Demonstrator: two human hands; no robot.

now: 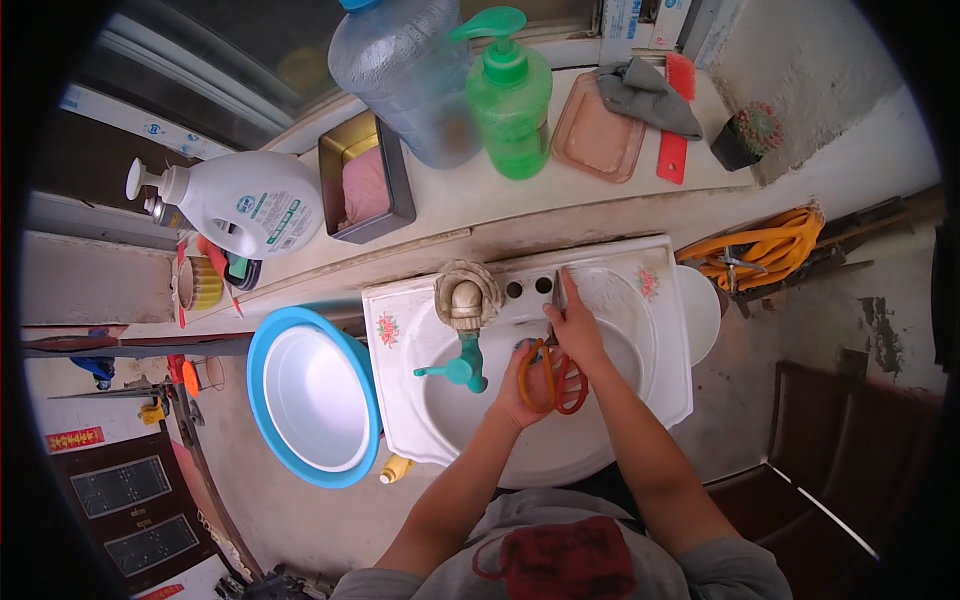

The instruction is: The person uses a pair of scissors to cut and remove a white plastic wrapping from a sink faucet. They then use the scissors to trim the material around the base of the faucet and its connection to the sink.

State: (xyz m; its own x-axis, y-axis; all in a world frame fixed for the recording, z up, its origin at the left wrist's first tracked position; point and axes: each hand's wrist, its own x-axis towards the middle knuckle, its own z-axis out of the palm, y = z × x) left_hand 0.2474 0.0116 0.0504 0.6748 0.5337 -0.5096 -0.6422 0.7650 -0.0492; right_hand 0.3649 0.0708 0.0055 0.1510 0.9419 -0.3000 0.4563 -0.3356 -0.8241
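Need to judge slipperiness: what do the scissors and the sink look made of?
Scissors: glossy orange-red handle loops, likely plastic; grey blade, probably steel, mostly hidden by the hands. Sink: smooth white glazed surface with flower decals, likely ceramic.

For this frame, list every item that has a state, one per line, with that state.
scissors: held over the sink in both hands; blades mostly hidden, open or closed unclear
left hand: gripping the orange handles
right hand: on the blade end
tap: no running water visible
sink: basin looks unfilled
blue basin: white bowl nested inside
green pump bottle: upright
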